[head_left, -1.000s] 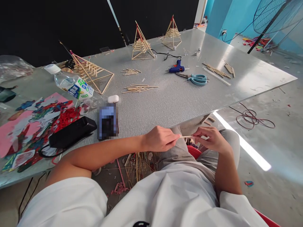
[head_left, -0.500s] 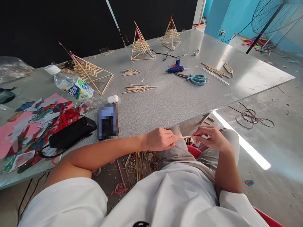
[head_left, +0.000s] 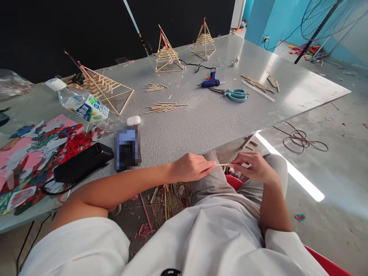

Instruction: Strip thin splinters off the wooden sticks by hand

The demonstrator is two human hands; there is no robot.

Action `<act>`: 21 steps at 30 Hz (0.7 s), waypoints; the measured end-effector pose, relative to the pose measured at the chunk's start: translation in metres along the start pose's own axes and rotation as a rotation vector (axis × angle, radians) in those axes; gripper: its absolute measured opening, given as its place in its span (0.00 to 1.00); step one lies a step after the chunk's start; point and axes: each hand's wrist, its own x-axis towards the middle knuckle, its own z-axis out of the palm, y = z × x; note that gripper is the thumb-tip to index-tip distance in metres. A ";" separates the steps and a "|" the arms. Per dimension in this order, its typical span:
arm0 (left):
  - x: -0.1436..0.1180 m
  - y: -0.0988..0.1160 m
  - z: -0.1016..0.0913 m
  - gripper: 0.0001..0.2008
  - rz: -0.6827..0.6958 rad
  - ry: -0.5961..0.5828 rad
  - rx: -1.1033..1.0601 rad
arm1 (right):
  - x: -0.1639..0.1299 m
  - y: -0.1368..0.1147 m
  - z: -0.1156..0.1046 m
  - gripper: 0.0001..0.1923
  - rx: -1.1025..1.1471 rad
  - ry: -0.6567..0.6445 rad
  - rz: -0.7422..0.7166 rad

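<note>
A thin pale wooden stick [head_left: 223, 165] stretches between my two hands, above my lap and just off the table's near edge. My left hand [head_left: 192, 167] pinches its left end, and my right hand [head_left: 253, 167] pinches the right end; the fingers hide both tips. On the table beyond lie a bundle of similar sticks [head_left: 166, 107] and a pile of shorter sticks [head_left: 155, 87]. Blue-handled scissors [head_left: 236, 95] lie beside a blue glue gun [head_left: 211, 80]. Stick pyramids stand farther back, one in the middle [head_left: 168, 57] and one to the right [head_left: 204, 42].
A third stick pyramid [head_left: 105, 86] leans at the left behind a plastic bottle [head_left: 83, 101]. Nearer are a white case [head_left: 133, 120], a blurred phone-like item [head_left: 127, 148], a black case [head_left: 83, 163] and coloured scraps [head_left: 37, 149]. More sticks [head_left: 258, 83] lie right; a cable [head_left: 301, 140] coils on the floor.
The view has shifted slightly, so the table things sit a little farther left. My hands keep hold of the stick, and a bit more of it shows between them.
</note>
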 end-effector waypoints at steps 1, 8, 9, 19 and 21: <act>0.001 0.001 -0.002 0.13 -0.021 0.010 -0.020 | 0.001 -0.001 0.002 0.11 0.004 0.000 -0.002; 0.005 -0.003 -0.009 0.14 -0.078 -0.076 -0.198 | 0.001 0.004 0.001 0.12 0.099 -0.048 0.058; 0.005 -0.004 -0.009 0.15 -0.082 -0.108 -0.227 | 0.000 0.005 0.000 0.13 0.111 -0.069 0.071; 0.016 -0.002 -0.024 0.13 -0.385 -0.119 -0.633 | -0.011 -0.001 -0.013 0.16 0.114 0.006 0.079; 0.017 -0.003 -0.025 0.12 -0.411 -0.089 -0.672 | -0.012 -0.002 -0.015 0.16 0.131 0.021 0.084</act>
